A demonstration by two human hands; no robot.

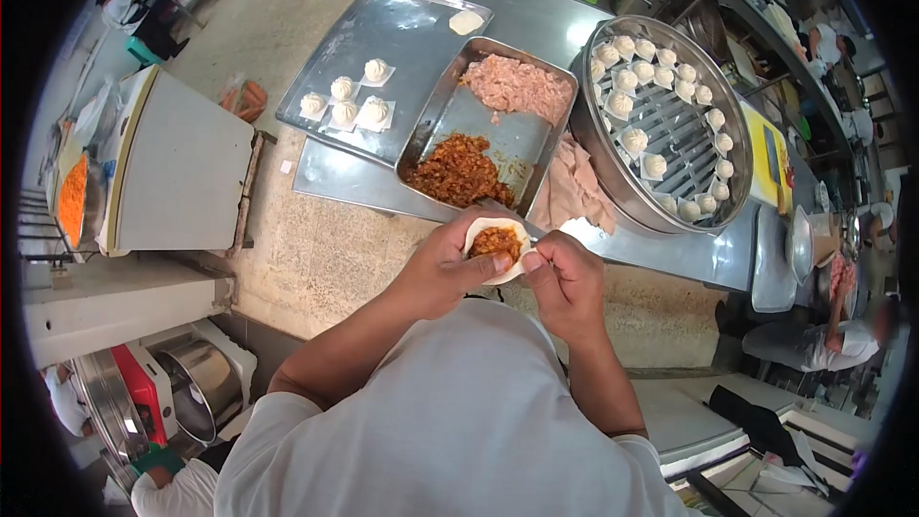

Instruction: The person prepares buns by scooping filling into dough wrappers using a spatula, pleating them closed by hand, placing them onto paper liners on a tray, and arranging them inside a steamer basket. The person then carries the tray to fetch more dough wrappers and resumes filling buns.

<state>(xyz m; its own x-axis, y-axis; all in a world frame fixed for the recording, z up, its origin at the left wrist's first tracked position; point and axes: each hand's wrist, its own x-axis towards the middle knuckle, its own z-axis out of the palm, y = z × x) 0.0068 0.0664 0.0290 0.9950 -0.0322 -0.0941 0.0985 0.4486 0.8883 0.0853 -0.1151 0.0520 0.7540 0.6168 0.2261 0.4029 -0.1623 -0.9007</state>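
Note:
My left hand (447, 268) cups a round dough wrapper (518, 271), its thumb pressed on the reddish-brown filling (495, 240) in the middle. At the wrapper's right edge, my right hand (565, 280) pinches the dough between thumb and fingers. The wrapper is still open at the top, with filling showing. Just beyond my hands lies a metal tray (428, 124) with pale minced meat (518, 87) at its far end and a heap of dark red filling (458, 170) at its near end.
Right of the tray stands a round steamer (586, 124) with several pleated buns on paper; a pink cloth (574, 182) lies between. A flat baking tray (407, 14) at left holds several buns and a flat dough disc (466, 22). Other people (833, 335) work at the far right.

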